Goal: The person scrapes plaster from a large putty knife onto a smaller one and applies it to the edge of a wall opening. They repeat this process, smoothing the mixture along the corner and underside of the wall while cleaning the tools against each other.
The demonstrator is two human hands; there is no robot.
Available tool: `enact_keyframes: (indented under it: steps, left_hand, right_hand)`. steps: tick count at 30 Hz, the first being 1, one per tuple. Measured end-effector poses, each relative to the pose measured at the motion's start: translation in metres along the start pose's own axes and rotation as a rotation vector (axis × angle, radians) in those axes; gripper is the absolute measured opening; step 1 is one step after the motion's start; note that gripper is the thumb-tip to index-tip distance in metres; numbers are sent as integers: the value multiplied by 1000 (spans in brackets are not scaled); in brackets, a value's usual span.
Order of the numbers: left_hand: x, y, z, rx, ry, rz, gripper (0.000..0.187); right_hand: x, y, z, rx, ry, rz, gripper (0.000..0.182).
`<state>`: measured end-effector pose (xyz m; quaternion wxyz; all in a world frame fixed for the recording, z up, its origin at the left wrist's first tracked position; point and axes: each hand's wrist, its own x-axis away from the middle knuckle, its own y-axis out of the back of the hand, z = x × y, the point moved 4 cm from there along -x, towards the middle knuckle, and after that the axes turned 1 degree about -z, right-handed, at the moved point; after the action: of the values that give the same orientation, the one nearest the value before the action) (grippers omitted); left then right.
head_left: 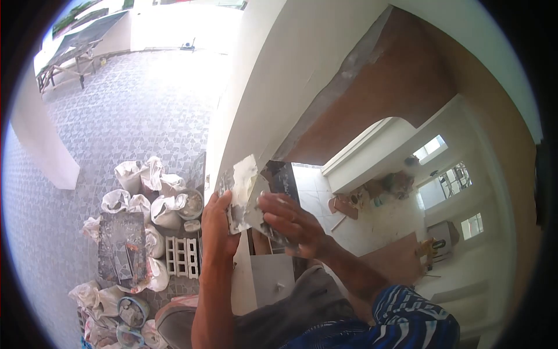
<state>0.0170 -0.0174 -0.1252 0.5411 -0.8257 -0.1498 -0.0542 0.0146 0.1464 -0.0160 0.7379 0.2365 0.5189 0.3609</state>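
Observation:
My left hand (215,224) is closed around the edge of a flat putty knife (236,222) smeared with off-white putty (244,177). Close beside it, my right hand (293,224) grips a second flat grey scraper (253,205), its fingers laid over the blade. The two blades meet or overlap in front of me; whether they touch cannot be made out. Both handles are hidden. Just beyond the tools rises the end of a pale wall (250,104).
Below left, white sacks (167,210), a hollow block (182,256), a dirty board (122,247) and buckets (132,312) crowd the tiled floor (145,116). To the right lies a room with a reddish-brown surface (383,87) and tools (430,249). A wooden table (75,58) stands far left.

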Motion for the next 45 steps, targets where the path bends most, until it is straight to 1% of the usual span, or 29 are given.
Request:
enact_keyframes:
  steps: [1,2,4,8,11,14,15,16,17,18,20,21,23,24,26,28,30,31,34,36,37,40,43,45]
  left_hand:
    - [-1,3,-7,44,50,4,36]
    - [-1,2,-10,-8,41,-3,36]
    - [-1,0,-15,-108,21,-31,37]
    - [-8,15,-10,-75,56,-40,38]
    - [1,-3,-29,-46,-15,81,41]
    - [12,-15,-48,-228,-295,-50,41]
    - [17,-23,-51,-296,-447,-67,37]
    - [23,-28,-55,-499,-554,-122,32]
    - [23,-26,-53,-597,-663,-169,30]
    - [26,-31,-49,-666,-756,-171,36]
    - [34,-41,-50,-962,-1039,-248,30]
    - [34,-39,-47,-970,-1069,-230,31]
    - [33,-38,-39,-964,-1131,-187,32]
    - [34,-38,-35,-980,-1128,-180,32]
    - [37,-37,-32,-1020,-1120,-170,33]
    - [39,-36,-28,-1090,-1254,-152,33]
    - [41,-44,-29,-1149,-1283,-70,34]
    - [42,-49,-31,-1170,-1247,-2,34]
    - [43,-58,-33,-1255,-1124,105,36]
    - [41,-56,-28,-1283,-1214,153,37]
    - [38,-51,-22,-1390,-1211,166,39]
    - [42,-53,-22,-1324,-1217,159,41]
    - [40,-53,-21,-1449,-1083,199,43]
    - [40,-54,-21,-1439,-1062,201,43]
  right_hand:
    - [-3,-9,1,27,3,8,64]
    - [2,-14,-4,48,3,15,65]
    - [13,-9,-16,59,-51,93,71]
    - [39,13,-46,175,-228,240,83]
    - [81,24,-63,130,-415,242,69]
    - [75,38,-40,100,-847,35,41]
    - [65,42,-31,197,-676,-81,26]
    - [62,46,-21,134,-786,-120,21]
    - [58,45,-17,47,-851,-163,20]
    - [58,43,-14,-38,-918,-211,19]
    - [54,26,-7,-160,-924,-312,18]
    - [50,18,-5,-207,-915,-368,17]
    - [48,5,-2,-268,-1009,-454,17]
    - [49,-2,-2,-299,-1054,-498,17]
    - [48,-12,-3,-286,-1025,-540,16]
    - [44,-19,-2,-246,-960,-566,16]
    - [41,-27,-4,-328,-1023,-590,16]
    - [39,-29,-5,-369,-1051,-601,16]
    - [32,-29,-8,-296,-1001,-576,18]
    - [20,-30,-5,-277,-964,-599,19]
    - [17,-29,-4,-265,-948,-612,20]
    - [14,-24,-10,-159,-927,-566,22]
    - [14,-22,-16,-204,-990,-562,23]
    - [31,-23,-34,-332,-1069,-638,24]
